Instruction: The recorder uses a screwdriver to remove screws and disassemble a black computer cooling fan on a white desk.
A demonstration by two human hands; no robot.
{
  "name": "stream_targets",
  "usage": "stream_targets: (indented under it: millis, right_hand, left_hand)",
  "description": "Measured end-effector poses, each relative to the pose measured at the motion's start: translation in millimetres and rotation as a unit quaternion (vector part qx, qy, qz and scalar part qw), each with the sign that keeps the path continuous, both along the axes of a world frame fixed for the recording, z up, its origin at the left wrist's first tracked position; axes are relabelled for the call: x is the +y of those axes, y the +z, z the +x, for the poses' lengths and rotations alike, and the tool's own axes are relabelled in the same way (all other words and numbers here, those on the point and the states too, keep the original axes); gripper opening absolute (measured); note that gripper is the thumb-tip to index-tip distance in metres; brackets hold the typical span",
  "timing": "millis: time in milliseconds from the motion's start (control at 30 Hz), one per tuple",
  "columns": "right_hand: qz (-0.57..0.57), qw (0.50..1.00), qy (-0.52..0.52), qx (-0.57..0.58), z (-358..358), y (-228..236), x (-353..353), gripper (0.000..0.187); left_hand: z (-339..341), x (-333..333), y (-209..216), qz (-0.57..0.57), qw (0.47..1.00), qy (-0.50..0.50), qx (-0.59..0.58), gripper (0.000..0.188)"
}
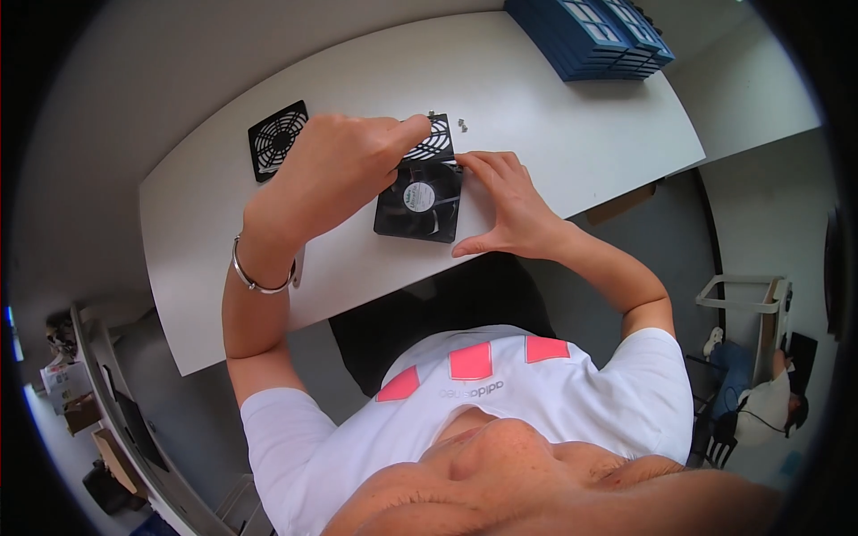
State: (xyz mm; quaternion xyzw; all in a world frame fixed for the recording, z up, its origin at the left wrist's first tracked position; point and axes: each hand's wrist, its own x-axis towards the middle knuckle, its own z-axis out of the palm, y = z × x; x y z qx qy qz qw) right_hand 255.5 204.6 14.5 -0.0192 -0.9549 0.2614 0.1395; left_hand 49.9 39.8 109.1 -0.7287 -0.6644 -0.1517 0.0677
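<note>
My left hand (335,170) pinches the black grille (433,141) at its edge and holds it over the top of the black fan (422,204), which lies flat on the white table (554,125). My right hand (503,201) is open, fingers spread against the fan's side just below that pinch, probably to keep it from sliding. Small screws (462,123) lie just beyond the grille; a second grille (277,138) lies left of my grip.
</note>
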Motion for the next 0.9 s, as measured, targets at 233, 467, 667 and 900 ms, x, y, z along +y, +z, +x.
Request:
stream_targets:
  millis: [233,467,667,900]
  right_hand:
    - [-0.016,0.997,-0.064,0.037,-3.5,-14.1,-12.5,0.103]
    - [-0.022,0.996,-0.067,0.049,-4.5,-13.6,-13.4,0.1]
    - [-0.025,0.997,-0.067,0.038,-3.9,-10.8,-14.1,0.101]
    - [-0.031,0.997,-0.065,0.034,-4.3,-9.9,-13.4,0.102]
  left_hand:
    - [22.4,-2.2,-22.4,-0.079,0.994,-0.011,0.074,0.02]
    - [26.6,-24.9,-43.4,-0.034,0.999,-0.015,0.022,0.039]
    - [30.1,-28.8,-45.2,-0.047,0.998,-0.026,-0.036,0.047]
    - [20.7,-33.5,-32.4,-0.07,0.994,0.053,-0.063,0.091]
